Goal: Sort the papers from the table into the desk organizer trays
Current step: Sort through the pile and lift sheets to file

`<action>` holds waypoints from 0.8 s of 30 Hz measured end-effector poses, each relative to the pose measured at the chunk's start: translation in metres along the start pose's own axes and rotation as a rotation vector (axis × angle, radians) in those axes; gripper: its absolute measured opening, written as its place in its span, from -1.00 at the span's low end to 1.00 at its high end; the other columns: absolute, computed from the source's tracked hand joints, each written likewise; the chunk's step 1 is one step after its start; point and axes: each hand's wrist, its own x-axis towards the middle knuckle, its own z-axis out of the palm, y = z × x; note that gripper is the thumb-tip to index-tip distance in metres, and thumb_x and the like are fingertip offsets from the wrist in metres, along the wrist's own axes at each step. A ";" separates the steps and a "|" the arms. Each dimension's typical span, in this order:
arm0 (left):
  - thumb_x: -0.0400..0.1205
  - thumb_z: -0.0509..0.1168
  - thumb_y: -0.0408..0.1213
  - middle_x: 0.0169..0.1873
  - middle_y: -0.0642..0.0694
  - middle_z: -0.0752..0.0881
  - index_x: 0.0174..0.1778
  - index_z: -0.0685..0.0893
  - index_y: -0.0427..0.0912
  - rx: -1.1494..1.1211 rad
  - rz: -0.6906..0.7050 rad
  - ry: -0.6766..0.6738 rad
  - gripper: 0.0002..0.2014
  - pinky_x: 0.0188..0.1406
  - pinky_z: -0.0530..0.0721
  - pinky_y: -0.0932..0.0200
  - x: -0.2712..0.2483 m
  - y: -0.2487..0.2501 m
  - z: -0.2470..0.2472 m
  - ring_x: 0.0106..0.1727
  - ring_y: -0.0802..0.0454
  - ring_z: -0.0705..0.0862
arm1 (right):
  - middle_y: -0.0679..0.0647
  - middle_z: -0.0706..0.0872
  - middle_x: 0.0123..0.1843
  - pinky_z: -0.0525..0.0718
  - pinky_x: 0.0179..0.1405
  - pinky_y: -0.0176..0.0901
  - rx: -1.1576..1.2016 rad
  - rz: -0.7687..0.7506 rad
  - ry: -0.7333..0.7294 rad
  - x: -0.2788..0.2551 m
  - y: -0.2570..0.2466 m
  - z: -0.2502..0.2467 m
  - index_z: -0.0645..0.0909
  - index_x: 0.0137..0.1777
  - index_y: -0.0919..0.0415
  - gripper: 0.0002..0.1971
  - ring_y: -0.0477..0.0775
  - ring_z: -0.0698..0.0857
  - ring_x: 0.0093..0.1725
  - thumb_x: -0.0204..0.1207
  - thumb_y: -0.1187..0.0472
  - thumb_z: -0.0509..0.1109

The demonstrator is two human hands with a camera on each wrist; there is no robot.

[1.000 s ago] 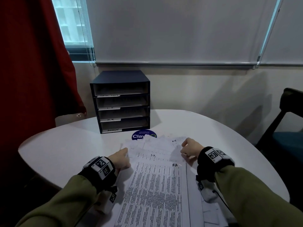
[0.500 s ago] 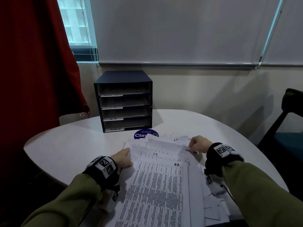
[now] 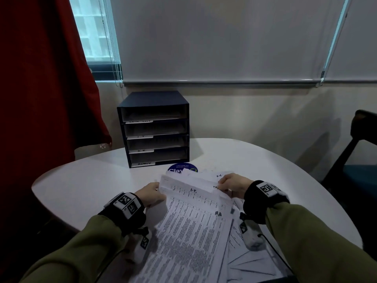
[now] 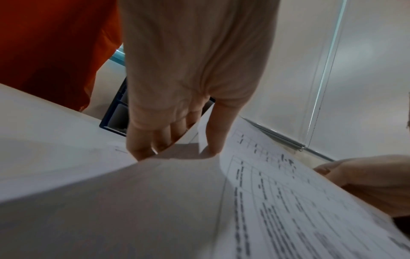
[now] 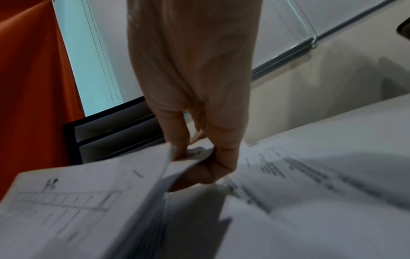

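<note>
A loose stack of printed papers (image 3: 189,227) lies on the white round table (image 3: 77,184) in front of me, hand-marked "I.T", "H.R" and "AA". My left hand (image 3: 152,194) pinches the left edge of the upper sheets (image 4: 266,201), thumb on top and fingers beneath. My right hand (image 3: 228,183) pinches their right top corner (image 5: 195,154) and lifts it. The dark blue desk organizer (image 3: 155,129) stands at the back of the table with several labelled trays, among them "I.T", "H.R" and "ADMIN".
A round blue sticker (image 3: 179,169) sits between the organizer and the papers. A red curtain (image 3: 40,78) hangs at the left, a dark chair (image 3: 359,152) stands at the right, and a wall with lowered blinds (image 3: 224,37) is behind.
Both hands have moved forward along the stack's far end and lifted the upper sheets off the pile. The right hand shifted right and up to the top corner.
</note>
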 end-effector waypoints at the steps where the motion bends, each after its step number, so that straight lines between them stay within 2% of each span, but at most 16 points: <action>1: 0.58 0.20 -0.52 -0.36 -0.07 0.54 0.31 0.55 -0.34 0.026 -0.010 0.002 -0.64 -0.60 0.43 0.35 0.000 -0.002 -0.001 -0.42 0.09 0.48 | 0.16 0.52 -0.35 0.45 -0.41 -0.18 -0.027 0.024 -0.020 -0.001 -0.003 0.004 0.54 -0.34 0.28 -0.76 0.11 0.49 -0.40 0.54 0.48 0.30; 4: 0.54 0.21 -0.51 -0.31 -0.08 0.58 0.27 0.56 -0.36 0.072 -0.025 0.004 -0.65 -0.54 0.42 0.31 -0.001 -0.013 -0.001 -0.37 0.08 0.52 | 0.18 0.56 -0.25 0.51 -0.34 -0.19 -0.201 0.043 0.004 0.002 -0.008 0.006 0.53 -0.14 0.28 -0.93 0.14 0.55 -0.28 0.45 0.42 0.28; 6: 0.51 0.22 -0.48 -0.11 -0.17 0.67 0.25 0.58 -0.30 0.069 -0.037 0.002 -0.64 -0.49 0.48 0.29 -0.001 -0.019 -0.003 -0.18 -0.05 0.63 | 0.12 0.57 -0.27 0.54 -0.56 -0.41 -0.206 0.012 0.094 0.006 -0.007 0.002 0.49 -0.03 0.22 -0.91 0.05 0.57 -0.37 0.52 0.38 0.27; 8: 0.50 0.22 -0.49 -0.01 -0.21 0.68 0.26 0.58 -0.29 0.061 -0.043 0.000 -0.62 -0.45 0.53 0.27 -0.001 -0.024 -0.006 -0.11 -0.08 0.62 | 0.13 0.58 -0.20 0.49 -0.76 -0.48 -0.220 0.012 0.119 0.007 -0.008 0.002 0.47 0.04 0.18 -0.88 -0.02 0.54 -0.40 0.57 0.37 0.26; 9: 0.50 0.22 -0.50 0.01 -0.23 0.69 0.26 0.59 -0.29 0.056 -0.042 -0.001 -0.62 -0.40 0.58 0.25 -0.002 -0.025 -0.007 -0.12 -0.08 0.62 | 0.17 0.62 -0.11 0.51 -0.73 -0.47 -0.246 0.012 0.115 0.009 -0.008 0.003 0.50 0.07 0.20 -0.87 0.01 0.55 -0.38 0.58 0.37 0.24; 11: 0.50 0.20 -0.53 0.07 -0.30 0.71 0.27 0.58 -0.30 0.036 -0.032 -0.008 -0.61 -0.23 0.66 0.12 -0.003 -0.027 -0.009 -0.06 -0.14 0.66 | 0.23 0.69 0.01 0.56 -0.53 -0.33 -0.320 -0.015 0.136 0.015 -0.009 0.008 0.61 0.13 0.28 -0.80 0.11 0.60 -0.21 0.58 0.38 0.21; 13: 0.53 0.18 -0.55 0.09 -0.33 0.69 0.30 0.55 -0.32 0.014 -0.024 -0.028 -0.61 -0.28 0.64 0.16 -0.004 -0.030 -0.010 -0.09 -0.12 0.65 | 0.16 0.67 -0.07 0.50 -0.43 -0.27 -0.316 -0.043 0.178 0.019 -0.010 0.012 0.59 0.14 0.25 -0.79 0.12 0.57 -0.10 0.57 0.36 0.22; 15: 0.55 0.15 -0.58 -0.04 -0.30 0.66 0.31 0.52 -0.36 -0.025 -0.020 -0.048 -0.62 -0.46 0.54 0.32 -0.006 -0.031 -0.010 -0.25 -0.01 0.57 | 0.08 0.61 -0.22 0.52 -0.34 -0.25 -0.325 -0.047 0.168 0.020 -0.012 0.015 0.53 0.11 0.21 -0.84 0.12 0.56 -0.10 0.55 0.32 0.28; 16: 0.54 0.15 -0.57 -0.08 -0.29 0.65 0.31 0.51 -0.38 -0.047 -0.020 -0.059 -0.61 -0.46 0.56 0.35 -0.008 -0.031 -0.010 -0.27 0.01 0.56 | 0.07 0.60 -0.27 0.53 -0.25 -0.24 -0.340 -0.037 0.157 0.020 -0.014 0.017 0.52 0.05 0.21 -0.89 0.13 0.57 -0.12 0.54 0.29 0.32; 17: 0.51 0.18 -0.53 -0.03 -0.33 0.66 0.32 0.50 -0.38 -0.064 -0.017 -0.074 -0.58 -0.33 0.64 0.30 -0.009 -0.031 -0.010 -0.21 -0.04 0.61 | 0.08 0.60 -0.31 0.52 -0.21 -0.23 -0.365 -0.025 0.146 0.021 -0.015 0.018 0.51 -0.01 0.23 -0.90 0.13 0.58 -0.14 0.53 0.29 0.37; 18: 0.45 0.20 -0.48 0.09 -0.39 0.67 0.33 0.49 -0.37 -0.085 -0.007 -0.082 -0.52 -0.08 0.71 0.16 -0.009 -0.032 -0.010 -0.04 -0.14 0.67 | 0.08 0.58 -0.35 0.52 -0.22 -0.23 -0.391 -0.008 0.135 0.021 -0.015 0.019 0.50 -0.02 0.27 -0.86 0.13 0.58 -0.18 0.49 0.32 0.41; 19: 0.41 0.21 -0.46 0.20 -0.41 0.64 0.35 0.49 -0.35 -0.090 -0.005 -0.092 -0.47 0.18 0.68 -0.02 -0.010 -0.033 -0.011 0.15 -0.24 0.66 | 0.08 0.56 -0.39 0.53 -0.28 -0.24 -0.404 0.005 0.126 0.021 -0.016 0.020 0.48 0.03 0.30 -0.80 0.13 0.57 -0.23 0.46 0.38 0.42; 20: 0.42 0.21 -0.47 0.25 -0.40 0.63 0.36 0.49 -0.33 -0.088 -0.002 -0.091 -0.47 0.33 0.61 -0.13 -0.011 -0.033 -0.012 0.28 -0.28 0.62 | 0.09 0.57 -0.46 0.53 -0.41 -0.27 -0.383 0.017 0.117 0.022 -0.016 0.021 0.45 0.11 0.31 -0.73 0.13 0.55 -0.32 0.46 0.42 0.39; 22: 0.50 0.20 -0.53 0.27 -0.34 0.63 0.37 0.49 -0.29 -0.075 -0.007 -0.083 -0.53 0.39 0.55 -0.22 -0.010 -0.034 -0.013 0.33 -0.27 0.59 | -0.02 0.56 -0.73 0.43 -0.74 -0.37 -0.325 -0.009 0.104 0.022 -0.014 0.020 0.41 0.18 0.20 -0.71 0.02 0.55 -0.54 0.51 0.42 0.33; 23: 0.52 0.20 -0.53 0.27 -0.31 0.64 0.37 0.49 -0.28 -0.073 -0.010 -0.085 -0.54 0.39 0.55 -0.22 -0.011 -0.033 -0.014 0.33 -0.24 0.60 | -0.05 0.53 -0.79 0.37 -0.82 -0.42 -0.283 -0.029 0.103 0.021 -0.014 0.018 0.45 0.17 0.17 -0.74 -0.05 0.55 -0.64 0.53 0.41 0.33; 24: 0.53 0.20 -0.53 0.27 -0.29 0.65 0.37 0.50 -0.26 -0.071 -0.010 -0.083 -0.55 0.39 0.55 -0.22 -0.011 -0.032 -0.014 0.32 -0.22 0.60 | -0.05 0.57 -0.72 0.36 -0.81 -0.44 -0.230 -0.035 0.111 0.019 -0.015 0.014 0.52 0.11 0.16 -0.78 -0.09 0.55 -0.65 0.54 0.43 0.34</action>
